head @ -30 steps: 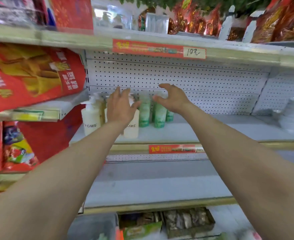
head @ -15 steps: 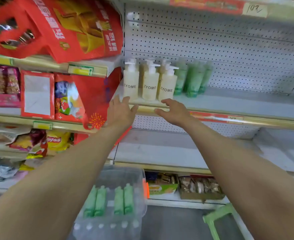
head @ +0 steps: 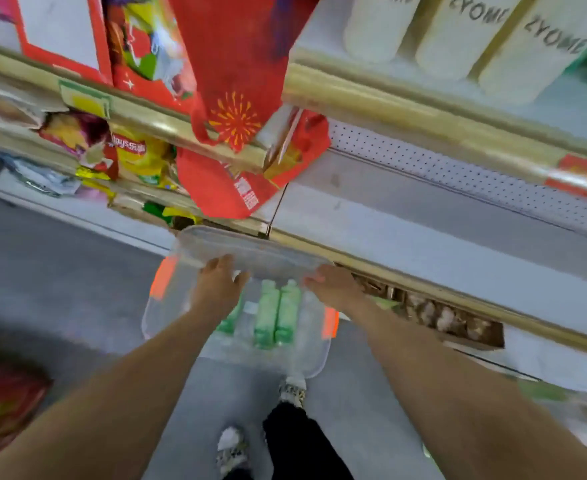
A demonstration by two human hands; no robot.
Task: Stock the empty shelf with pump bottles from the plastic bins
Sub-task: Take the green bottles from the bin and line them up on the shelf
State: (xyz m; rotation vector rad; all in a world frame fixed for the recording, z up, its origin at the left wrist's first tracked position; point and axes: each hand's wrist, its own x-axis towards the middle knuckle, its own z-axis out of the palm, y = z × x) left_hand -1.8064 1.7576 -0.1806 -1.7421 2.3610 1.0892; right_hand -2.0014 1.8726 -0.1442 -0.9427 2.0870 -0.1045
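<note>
Both hands empty, fingers loosely spread: left hand (head: 217,289) and right hand (head: 333,287) above the plastic bin (head: 243,242) on the floor. Green pump bottles (head: 278,315) lie inside, side by side. Probably light, stiff, slick plastic. Grasp round the body, not the pump.

A red bag (head: 236,109) with an orange starburst hangs beside a yellow chip bag (head: 139,154). A brown box (head: 458,323) of packets sits low at right.

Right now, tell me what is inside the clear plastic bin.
Two green bottles sit side by side in the bin; a third peeks out beside the left hand, which covers the rest there.
</note>
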